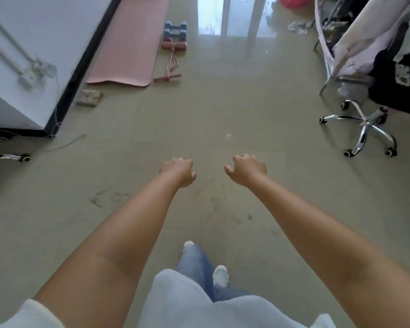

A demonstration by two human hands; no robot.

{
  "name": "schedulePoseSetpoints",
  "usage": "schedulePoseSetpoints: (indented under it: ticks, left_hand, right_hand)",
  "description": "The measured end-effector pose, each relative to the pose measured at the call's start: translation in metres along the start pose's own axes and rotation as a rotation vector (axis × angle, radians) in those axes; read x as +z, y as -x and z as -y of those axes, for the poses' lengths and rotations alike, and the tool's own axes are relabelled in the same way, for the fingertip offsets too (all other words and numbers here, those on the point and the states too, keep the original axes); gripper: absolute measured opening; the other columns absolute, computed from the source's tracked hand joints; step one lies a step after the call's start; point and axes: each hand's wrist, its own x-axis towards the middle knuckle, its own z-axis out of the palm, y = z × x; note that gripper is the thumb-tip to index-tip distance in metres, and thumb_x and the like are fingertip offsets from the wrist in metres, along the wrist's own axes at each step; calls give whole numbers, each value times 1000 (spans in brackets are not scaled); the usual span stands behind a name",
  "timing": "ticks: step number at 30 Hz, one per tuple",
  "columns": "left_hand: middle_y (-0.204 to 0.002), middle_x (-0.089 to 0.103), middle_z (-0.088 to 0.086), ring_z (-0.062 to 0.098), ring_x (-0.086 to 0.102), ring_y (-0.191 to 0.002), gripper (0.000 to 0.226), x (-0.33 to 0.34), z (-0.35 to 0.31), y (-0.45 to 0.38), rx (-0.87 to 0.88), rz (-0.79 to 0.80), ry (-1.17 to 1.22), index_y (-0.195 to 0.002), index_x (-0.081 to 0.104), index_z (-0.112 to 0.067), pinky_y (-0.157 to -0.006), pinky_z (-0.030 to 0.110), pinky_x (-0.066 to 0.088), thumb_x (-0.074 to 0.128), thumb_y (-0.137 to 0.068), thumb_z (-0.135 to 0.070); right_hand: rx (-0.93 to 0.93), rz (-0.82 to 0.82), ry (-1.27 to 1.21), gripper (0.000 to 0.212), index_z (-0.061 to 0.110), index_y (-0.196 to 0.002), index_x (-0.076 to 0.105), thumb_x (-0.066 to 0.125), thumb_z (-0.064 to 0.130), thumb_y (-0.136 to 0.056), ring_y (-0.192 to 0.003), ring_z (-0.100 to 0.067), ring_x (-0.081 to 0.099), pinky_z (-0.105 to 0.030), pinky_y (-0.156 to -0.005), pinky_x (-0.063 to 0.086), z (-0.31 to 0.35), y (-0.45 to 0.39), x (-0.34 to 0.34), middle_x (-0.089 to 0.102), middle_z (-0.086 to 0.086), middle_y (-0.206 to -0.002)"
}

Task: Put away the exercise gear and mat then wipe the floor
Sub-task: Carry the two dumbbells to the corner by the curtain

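Observation:
A pink exercise mat (128, 41) lies flat on the floor at the upper left, along the white wall. To the right of the mat stand two blue dumbbells (175, 30), and in front of them a pink pedal resistance puller (172, 60) lies with its cords stretched toward me. A folded cloth (89, 97) lies near the mat's near corner. My left hand (179, 170) and my right hand (246, 168) hang out in front of me over bare floor, fingers loosely curled, holding nothing, far from the gear.
A white cabinet (29, 74) with a black base edge stands at the left. An office chair base (362, 126) with castors is at the right, below a rack draped with clothes (374, 43). Dirty smudges (100, 197) mark the floor near my feet.

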Motion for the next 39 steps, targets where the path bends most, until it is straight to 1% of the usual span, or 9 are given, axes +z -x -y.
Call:
schedulePoseSetpoints:
  ticks: [3, 9, 12, 16, 20, 24, 26, 31, 39]
  left_hand:
    - [-143, 44, 12, 30, 40, -134, 49, -28, 13, -54, -3, 16, -10, -138, 43, -14, -110, 40, 37, 42, -96, -40]
    - [-143, 45, 11, 30, 42, -133, 47, -143, 46, -214, 14, 3, -85, -138, 42, -15, -107, 39, 38, 41, -97, -39]
    - [-142, 45, 10, 29, 43, -133, 47, -202, 55, -278, 29, -18, -100, -137, 43, -16, -106, 38, 38, 42, -97, -39]
    - [-141, 46, 9, 29, 44, -131, 46, -278, 55, -363, 57, -69, -81, -137, 44, -15, -105, 38, 39, 42, -97, -38]
    - [-141, 47, 9, 29, 44, -131, 46, -338, 40, -457, 82, -71, -70, -137, 45, -15, -104, 38, 40, 41, -97, -37]
    - [-142, 45, 10, 28, 43, -132, 45, -394, 26, -555, 57, -68, -60, -136, 44, -15, -104, 38, 39, 41, -97, -36]
    - [-143, 44, 10, 29, 42, -132, 44, -442, 15, -621, 10, -74, -47, -136, 44, -14, -104, 39, 39, 40, -97, -36]
    - [-142, 45, 9, 28, 42, -132, 44, -522, 6, -719, -32, -53, 11, -136, 44, -15, -102, 40, 40, 40, -98, -35]
    - [-141, 46, 11, 29, 42, -132, 43, -636, 29, -891, -124, -56, 61, -133, 46, -12, -102, 39, 40, 41, -97, -36]
  right_hand:
    - [-18, 5, 13, 50, 11, -124, 53, 38, 48, -95, -123, -31, 48, -38, -94, 42, 3, -59, -23, 54, -14, -129]
    - [4, -32, 9, 50, 13, -126, 53, 39, 49, -94, -123, -30, 48, -37, -94, 43, 17, -235, -110, 54, -13, -130]
    - [20, -46, -2, 48, 11, -123, 55, 39, 48, -94, -121, -30, 49, -36, -92, 43, 21, -299, -149, 56, -12, -127]
    - [33, -76, -55, 47, 10, -120, 54, 40, 47, -94, -120, -29, 49, -36, -92, 43, 20, -386, -199, 56, -12, -125]
    - [34, -90, -79, 49, 11, -124, 52, 40, 47, -94, -122, -29, 48, -37, -93, 43, 6, -489, -252, 55, -12, -128]
    - [10, -108, -74, 48, 12, -125, 52, 40, 46, -95, -124, -29, 48, -37, -94, 42, -16, -599, -306, 54, -11, -130]
    - [-2, -113, -73, 48, 11, -125, 52, 40, 46, -95, -123, -29, 48, -37, -93, 43, -32, -676, -348, 54, -12, -129]
    - [-54, -97, -47, 49, 12, -127, 52, 40, 46, -95, -124, -29, 48, -36, -94, 43, -49, -794, -421, 53, -11, -130]
    - [-167, -96, 18, 48, 12, -126, 53, 42, 46, -94, -123, -30, 48, -36, -93, 43, -35, -999, -531, 54, -12, -130]
